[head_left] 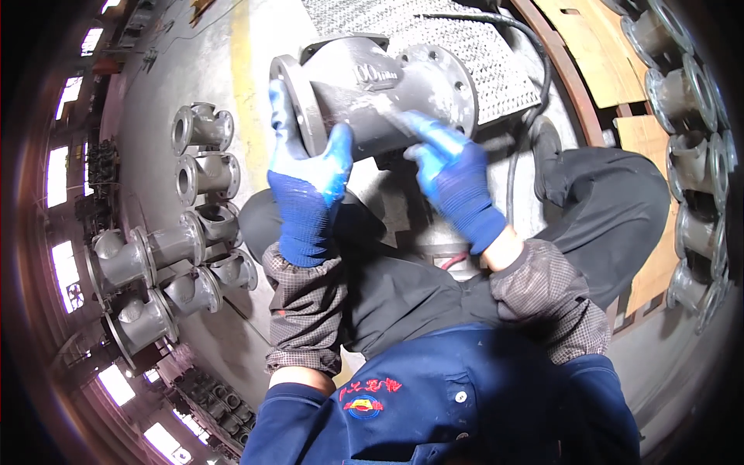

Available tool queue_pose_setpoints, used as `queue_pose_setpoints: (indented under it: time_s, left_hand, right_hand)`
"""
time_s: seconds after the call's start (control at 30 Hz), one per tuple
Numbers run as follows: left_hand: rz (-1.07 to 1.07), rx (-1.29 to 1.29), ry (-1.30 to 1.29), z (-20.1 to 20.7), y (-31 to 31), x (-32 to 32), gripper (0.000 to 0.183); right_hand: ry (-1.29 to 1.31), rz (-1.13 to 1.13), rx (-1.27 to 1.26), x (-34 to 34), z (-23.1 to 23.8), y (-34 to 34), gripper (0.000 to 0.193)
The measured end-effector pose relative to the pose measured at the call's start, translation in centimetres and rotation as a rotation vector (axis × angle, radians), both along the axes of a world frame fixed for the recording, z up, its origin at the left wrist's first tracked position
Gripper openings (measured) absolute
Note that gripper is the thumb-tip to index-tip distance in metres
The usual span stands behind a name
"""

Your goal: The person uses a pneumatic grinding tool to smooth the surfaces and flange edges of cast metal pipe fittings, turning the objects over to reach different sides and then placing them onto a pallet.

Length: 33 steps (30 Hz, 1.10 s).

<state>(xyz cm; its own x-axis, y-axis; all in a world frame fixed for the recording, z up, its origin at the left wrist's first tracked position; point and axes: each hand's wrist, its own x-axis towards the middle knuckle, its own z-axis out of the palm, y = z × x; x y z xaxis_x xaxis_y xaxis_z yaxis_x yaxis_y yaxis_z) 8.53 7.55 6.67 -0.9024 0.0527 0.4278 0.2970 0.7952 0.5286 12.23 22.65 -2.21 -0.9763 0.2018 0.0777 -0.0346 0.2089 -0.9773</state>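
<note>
A grey cast-metal valve body (364,101) with round flanges at both ends lies in front of me, raised lettering on its upper side. My left hand (306,159), in a blue coated glove, is wrapped round its left flange, with the thumb on the inner side. My right hand (449,167), gloved alike and smeared by motion, is closed near the body's lower right side. A thin, blurred greyish tool (397,116) seems to stick out past its fingertips; its kind cannot be made out. Bolt holes show in the right flange.
Beneath and behind the valve body lies a textured metal plate (496,74), with a black cable (545,70) curving along its right. More flanged bodies stand on the floor at left (205,174) and in a row on the right (694,167). Wooden boards (593,54) lie beside my leg.
</note>
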Motion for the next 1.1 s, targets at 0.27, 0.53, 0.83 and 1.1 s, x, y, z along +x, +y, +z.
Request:
queue_pose_setpoints:
  time_s: [0.27,0.53,0.83,1.1]
  left_hand:
    - [-0.059,0.261,-0.112,-0.5,-0.4,-0.4,0.064]
    - [-0.217,-0.484,0.410,-1.1,-2.5,-2.1,0.038]
    - [-0.140,-0.435,0.314,-1.0,-1.0,-3.5,0.028]
    - [-0.260,-0.447,0.421,0.3,-2.3,-5.2,0.035]
  right_hand:
    - [0.015,0.070,-0.138,0.2,0.0,-0.4,0.039]
    - [-0.138,0.217,-0.258,-1.8,1.8,1.7,0.032]
    - [0.382,-0.041,0.034,-7.1,-0.3,-1.9,0.031]
    - [0.149,-0.118,-0.588,-6.2,-1.6,4.7,0.024]
